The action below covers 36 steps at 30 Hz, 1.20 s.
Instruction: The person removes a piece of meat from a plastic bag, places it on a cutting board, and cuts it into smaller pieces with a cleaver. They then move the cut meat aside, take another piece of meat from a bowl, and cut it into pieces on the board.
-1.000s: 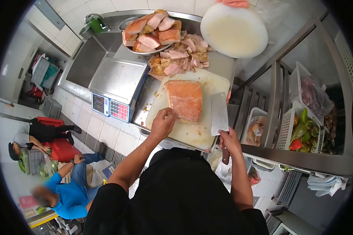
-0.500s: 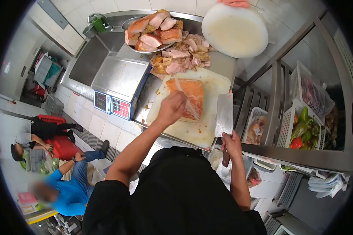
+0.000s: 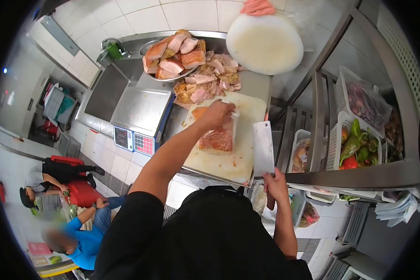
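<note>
A slab of cooked meat (image 3: pixel 217 140) with an orange-brown surface lies on the white cutting board (image 3: pixel 247 105). My left hand (image 3: pixel 218 114) is over its far end, fingers closed on a thin, whitish film (image 3: pixel 236 113) that looks like clear plastic. Much of that film is hidden by the hand. My right hand (image 3: pixel 277 184) grips the handle of a cleaver (image 3: pixel 263 149), whose broad blade points away from me beside the board's right edge. Beyond the board is a heap of sliced meat pieces (image 3: pixel 210 81).
A bowl (image 3: pixel 172 78) piled with meat chunks stands behind the slices. On the left are a digital scale (image 3: pixel 142 112) and a sink (image 3: pixel 108 93). A round white board (image 3: pixel 265 44) leans at the back. Baskets of vegetables (image 3: pixel 357 144) fill the right rack. Two people (image 3: pixel 81 238) work at lower left.
My left hand has moved away from me and to the right across the slab, drawing the film with it. The cleaver stays in my right hand, slightly lower in view.
</note>
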{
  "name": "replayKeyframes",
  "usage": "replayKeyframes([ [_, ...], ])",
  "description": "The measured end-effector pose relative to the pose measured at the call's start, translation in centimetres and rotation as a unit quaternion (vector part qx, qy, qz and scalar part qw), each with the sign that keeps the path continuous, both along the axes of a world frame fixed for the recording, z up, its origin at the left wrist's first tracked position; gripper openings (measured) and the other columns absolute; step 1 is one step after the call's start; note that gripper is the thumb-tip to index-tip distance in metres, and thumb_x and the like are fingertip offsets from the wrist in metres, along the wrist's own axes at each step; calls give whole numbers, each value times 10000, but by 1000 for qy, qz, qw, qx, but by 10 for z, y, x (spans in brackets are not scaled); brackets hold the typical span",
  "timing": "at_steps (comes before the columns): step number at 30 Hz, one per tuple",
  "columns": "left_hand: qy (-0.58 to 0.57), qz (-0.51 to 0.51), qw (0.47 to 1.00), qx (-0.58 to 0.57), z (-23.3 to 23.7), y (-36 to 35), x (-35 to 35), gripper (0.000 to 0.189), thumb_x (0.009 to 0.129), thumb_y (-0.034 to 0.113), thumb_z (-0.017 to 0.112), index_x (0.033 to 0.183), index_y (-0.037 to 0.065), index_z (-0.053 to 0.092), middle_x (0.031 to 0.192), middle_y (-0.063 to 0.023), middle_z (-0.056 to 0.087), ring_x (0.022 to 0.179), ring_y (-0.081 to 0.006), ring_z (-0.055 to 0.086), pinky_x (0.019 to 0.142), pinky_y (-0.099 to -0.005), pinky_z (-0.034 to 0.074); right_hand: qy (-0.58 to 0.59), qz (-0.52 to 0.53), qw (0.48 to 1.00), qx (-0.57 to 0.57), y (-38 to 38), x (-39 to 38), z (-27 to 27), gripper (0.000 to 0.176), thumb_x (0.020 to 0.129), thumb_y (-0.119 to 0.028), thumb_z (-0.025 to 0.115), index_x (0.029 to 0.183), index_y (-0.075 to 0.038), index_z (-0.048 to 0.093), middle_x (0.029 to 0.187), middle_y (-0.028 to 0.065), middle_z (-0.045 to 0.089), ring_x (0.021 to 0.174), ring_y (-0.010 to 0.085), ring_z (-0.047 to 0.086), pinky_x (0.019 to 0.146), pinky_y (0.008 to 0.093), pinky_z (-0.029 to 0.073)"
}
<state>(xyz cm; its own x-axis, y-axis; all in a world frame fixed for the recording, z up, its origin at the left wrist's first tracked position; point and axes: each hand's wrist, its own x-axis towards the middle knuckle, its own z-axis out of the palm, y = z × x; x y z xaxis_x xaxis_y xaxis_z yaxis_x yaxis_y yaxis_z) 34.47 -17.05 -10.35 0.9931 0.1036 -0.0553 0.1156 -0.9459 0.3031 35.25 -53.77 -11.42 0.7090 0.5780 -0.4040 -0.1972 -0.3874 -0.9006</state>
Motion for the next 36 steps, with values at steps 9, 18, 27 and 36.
replayKeyframes([
  [9, -207, 48, 974, -79, 26, -11, 94, 203, 964, 117, 507, 1076, 66, 669, 917, -290, 700, 845, -461, 690, 762, -555, 545, 16, 206, 977, -48, 22, -30, 35, 285, 934, -276, 669, 1053, -18, 670, 663, 71, 601, 510, 173, 562, 531, 366, 469],
  [18, -234, 153, 957, -76, 177, 20, 47, 233, 1000, 156, 533, 1123, 10, 666, 1022, -279, 695, 1015, -436, 666, 866, -467, 518, -101, 108, 987, -55, 76, -6, 5, 311, 899, -226, 614, 1033, 54, 630, 701, 165, 639, 622, 285, 695, 643, 427, 535],
  [27, -276, 283, 873, -285, 255, 101, -17, 278, 1008, 190, 512, 1123, 10, 691, 919, -60, 679, 750, -165, 633, 690, -311, 538, -36, 70, 994, -70, 93, 12, -18, 287, 906, -196, 575, 1013, 70, 595, 687, 164, 639, 517, 270, 674, 545, 408, 530],
  [36, -137, 336, 885, -292, 122, 71, -137, 447, 999, 408, 587, 1239, 38, 658, 1044, -107, 720, 987, -229, 652, 904, -372, 509, -69, 81, 991, -77, 80, 11, -10, 270, 936, -177, 610, 1063, 60, 589, 648, 88, 592, 449, 184, 586, 457, 365, 462],
])
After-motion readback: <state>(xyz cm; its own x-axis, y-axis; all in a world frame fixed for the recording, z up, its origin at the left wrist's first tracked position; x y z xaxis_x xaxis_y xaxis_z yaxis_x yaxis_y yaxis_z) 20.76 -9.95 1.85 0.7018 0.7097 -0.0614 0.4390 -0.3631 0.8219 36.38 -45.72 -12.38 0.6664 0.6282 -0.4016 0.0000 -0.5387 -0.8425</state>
